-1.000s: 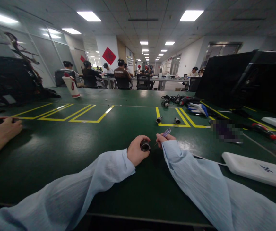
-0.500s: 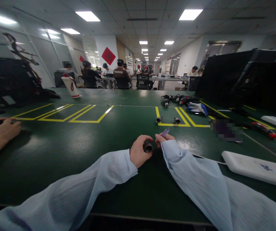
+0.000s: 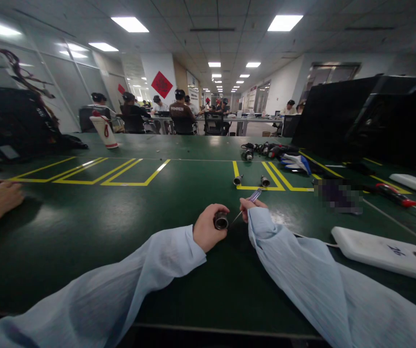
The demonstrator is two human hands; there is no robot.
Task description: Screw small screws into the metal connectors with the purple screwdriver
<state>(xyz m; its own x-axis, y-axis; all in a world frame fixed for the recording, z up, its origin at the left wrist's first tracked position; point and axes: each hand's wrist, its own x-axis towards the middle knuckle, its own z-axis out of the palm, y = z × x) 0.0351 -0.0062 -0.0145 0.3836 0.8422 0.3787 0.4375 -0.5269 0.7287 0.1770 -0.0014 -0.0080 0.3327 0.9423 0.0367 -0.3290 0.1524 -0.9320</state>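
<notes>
My left hand (image 3: 206, 231) is wrapped round a dark metal cylindrical connector shell (image 3: 221, 222), its open round end turned toward me. To its right, my right hand (image 3: 250, 205) pinches a small screwdriver (image 3: 255, 195) with a clear purplish handle. The thin shaft slants down and left, its tip beside the shell; whether it touches cannot be made out. Beyond my hands, two similar metal connector pieces (image 3: 237, 180) (image 3: 265, 181) lie by a yellow-taped outline on the green table (image 3: 150, 208).
On the right lie a white power bank-like device (image 3: 385, 251) with a cable, a red-black screwdriver (image 3: 396, 195) and a blurred dark item. Farther back are blue-white gloves (image 3: 295, 163) and several dark connectors (image 3: 262, 149). Another person's hand (image 3: 1, 198) rests at left; a cup (image 3: 104, 131) stands behind.
My right hand has drawn slightly right and up from the connector shell, and the screwdriver's thin shaft now shows. My left hand keeps its hold.
</notes>
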